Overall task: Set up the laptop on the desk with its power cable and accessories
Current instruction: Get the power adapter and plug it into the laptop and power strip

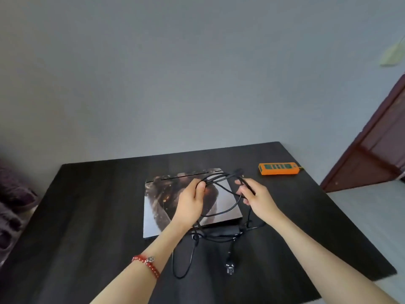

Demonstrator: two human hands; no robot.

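Both bare forearms reach in from the bottom of the frame and converge toward the centre. The left hand (190, 201) sits just left of centre, back of the hand up, its fingers curled with the thumb closed over them. A red bead bracelet (146, 264) circles the left wrist, lower left of centre. The right hand (255, 195), just right of centre, is turned slightly inward, fingers bent in a pinch. The two hands are near each other, not touching.
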